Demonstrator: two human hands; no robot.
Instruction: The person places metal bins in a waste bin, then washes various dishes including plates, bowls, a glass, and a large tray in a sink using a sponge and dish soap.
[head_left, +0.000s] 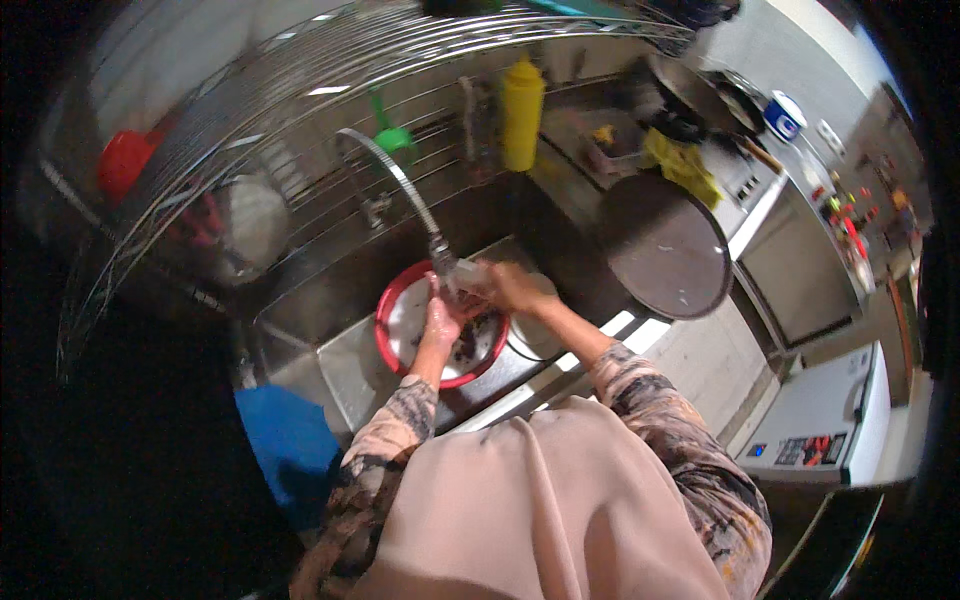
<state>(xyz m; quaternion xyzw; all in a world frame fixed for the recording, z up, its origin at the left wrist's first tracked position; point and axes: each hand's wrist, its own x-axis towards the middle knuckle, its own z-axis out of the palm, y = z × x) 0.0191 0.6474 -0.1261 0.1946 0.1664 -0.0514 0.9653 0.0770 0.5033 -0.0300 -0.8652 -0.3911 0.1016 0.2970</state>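
A red plastic basin (384, 330) with a pale, sudsy-looking inside and dark bits in it stands in the metal sink (349, 375). Over the basin, my left hand (442, 315) has its fingers raised beside the end of a flexible metal faucet hose (409, 187). My right hand (514, 285) is blurred and meets a whitish, partly see-through item (469, 274) at the hose's end. Whether that item is a vessel or part of the spout, I cannot tell. A pale round dish (536, 337) lies just right of the basin, partly beneath my right wrist.
A large round tray (667, 247) leans at the sink's right side. Behind the sink are a yellow squeeze bottle (523, 116), a green ladle (393, 139) and a wire rack (300, 82). A blue cloth or sheet (289, 442) hangs at the left. Dark pans (682, 86) stand at back right.
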